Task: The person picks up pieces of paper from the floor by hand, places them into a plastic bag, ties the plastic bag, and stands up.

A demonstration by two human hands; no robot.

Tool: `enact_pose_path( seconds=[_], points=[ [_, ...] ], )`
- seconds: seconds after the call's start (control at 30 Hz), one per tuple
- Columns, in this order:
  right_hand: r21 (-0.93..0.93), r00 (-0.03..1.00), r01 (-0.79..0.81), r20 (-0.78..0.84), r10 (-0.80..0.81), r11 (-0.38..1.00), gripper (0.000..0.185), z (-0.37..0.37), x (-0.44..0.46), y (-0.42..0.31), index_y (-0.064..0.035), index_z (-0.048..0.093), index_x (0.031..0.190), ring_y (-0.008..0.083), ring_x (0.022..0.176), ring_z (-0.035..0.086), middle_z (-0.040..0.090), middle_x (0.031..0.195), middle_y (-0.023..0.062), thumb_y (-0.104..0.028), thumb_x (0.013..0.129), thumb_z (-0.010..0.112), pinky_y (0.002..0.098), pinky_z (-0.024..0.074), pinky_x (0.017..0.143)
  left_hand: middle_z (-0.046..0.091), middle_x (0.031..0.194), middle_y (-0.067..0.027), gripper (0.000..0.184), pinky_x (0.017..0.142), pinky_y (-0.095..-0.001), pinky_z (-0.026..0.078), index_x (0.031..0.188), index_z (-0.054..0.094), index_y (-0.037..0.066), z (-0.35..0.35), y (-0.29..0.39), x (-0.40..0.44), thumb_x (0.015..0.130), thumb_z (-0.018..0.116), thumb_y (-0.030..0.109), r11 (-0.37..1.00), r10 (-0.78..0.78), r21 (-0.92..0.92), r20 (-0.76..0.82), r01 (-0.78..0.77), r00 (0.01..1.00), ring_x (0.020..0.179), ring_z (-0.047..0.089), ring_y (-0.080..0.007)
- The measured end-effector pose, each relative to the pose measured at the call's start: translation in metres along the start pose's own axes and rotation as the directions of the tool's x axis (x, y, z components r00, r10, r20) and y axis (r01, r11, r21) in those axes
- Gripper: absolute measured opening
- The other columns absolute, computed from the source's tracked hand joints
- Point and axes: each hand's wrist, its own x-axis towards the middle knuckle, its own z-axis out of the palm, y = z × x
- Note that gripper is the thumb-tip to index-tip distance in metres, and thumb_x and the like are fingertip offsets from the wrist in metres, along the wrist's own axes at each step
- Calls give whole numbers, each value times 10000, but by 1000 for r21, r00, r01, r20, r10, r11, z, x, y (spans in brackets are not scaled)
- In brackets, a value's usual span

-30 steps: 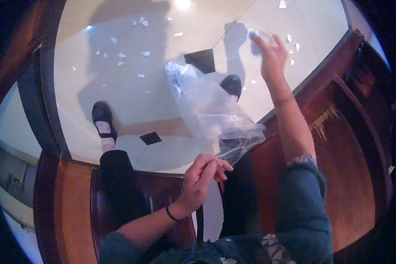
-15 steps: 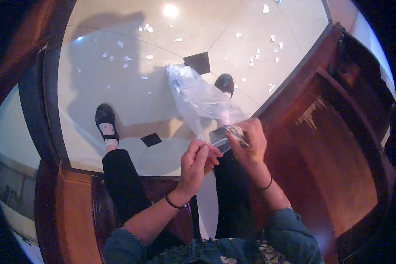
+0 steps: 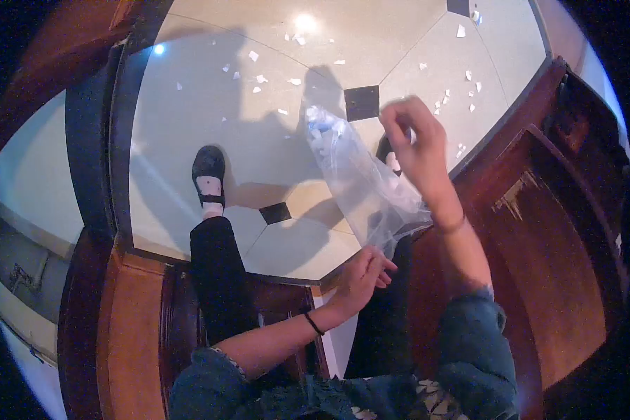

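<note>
My left hand (image 3: 362,283) pinches the open edge of a clear plastic bag (image 3: 360,178). The bag slants away from me above the floor, with white and bluish pieces (image 3: 324,126) gathered in its far end. Above the bag's right side, my right hand (image 3: 418,143) is raised and apart from it, slightly blurred. Its thumb and fingers curl together to the left; whatever is between the fingertips is too unclear to name. White paper-like scraps (image 3: 295,82) lie scattered on the tiled floor (image 3: 189,126).
Dark wooden furniture (image 3: 553,259) with a worn patch stands on my right. More wooden panels (image 3: 136,329) are at the lower left. My shoe (image 3: 208,162) rests on the floor at left; the other is partly hidden behind my right hand.
My right hand has risen away from the bag's mouth; the shiny metal object it held there no longer shows. My left hand keeps hold of the bag. The view has shifted.
</note>
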Motion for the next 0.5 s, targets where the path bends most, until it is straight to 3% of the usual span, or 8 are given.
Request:
enact_pose_path(
  seconds=[0.07,0.13,0.17,0.23,0.3,0.37,0.43,0.5],
  points=[
    [4,999,-39,25,39,999,38,26,17,24,-5,594,825,120,579,536,572,694,69,-40,811,594,244,445,556,620,895,-112,212,602,-237,498,909,475,25,1,-2,-2,952,382,211,999,-19,32,3,18,1000,672,588,-117],
    [207,971,-238,80,226,949,69,45,18,39,4,587,808,48,633,516,593,728,11,-59,826,608,195,422,585,635,864,-101,218,592,-239,500,896,482,7,2,1,-5,944,390,199,990,-132,55,96,127,987,651,588,-117],
    [206,967,-251,87,238,946,69,50,8,44,4,587,808,48,633,516,593,728,11,-59,826,608,195,422,585,635,864,-101,218,592,-239,500,896,482,7,1,3,-7,944,390,199,989,-144,49,95,140,985,651,588,-117],
    [147,941,-338,79,330,930,60,53,-20,59,-13,603,798,36,640,510,590,723,-20,-63,830,606,189,414,574,648,818,-101,219,571,-257,492,873,496,-3,-2,10,-10,923,421,196,966,-116,246,146,78,982,626,588,-124],
    [235,913,-400,20,407,886,56,41,-61,85,-15,614,806,42,630,508,581,714,-22,-68,823,615,185,402,558,648,795,-103,215,571,-267,483,865,502,-1,-7,12,-12,913,433,196,932,-156,352,159,92,975,627,592,-133],
    [310,794,-542,-115,596,781,64,12,-105,111,-16,622,825,45,608,493,573,709,-24,-78,812,626,188,392,540,649,772,-106,211,572,-276,474,856,509,0,-13,14,-15,903,446,196,887,-165,456,180,67,970,627,595,-142],
    [262,528,-767,-261,808,585,110,-17,-169,137,-11,637,835,65,590,519,604,697,3,-100,771,656,210,428,528,650,755,-105,196,579,-287,459,847,517,9,-23,17,-19,889,451,189,790,-84,613,87,13,993,632,598,-161],
    [437,405,-737,-324,855,515,108,-32,-235,131,-23,637,829,52,550,493,584,669,-11,-108,768,660,200,399,489,658,764,-92,201,595,-282,456,845,516,7,-31,27,-23,887,451,193,760,-131,649,108,30,985,641,596,-162]
  ],
)
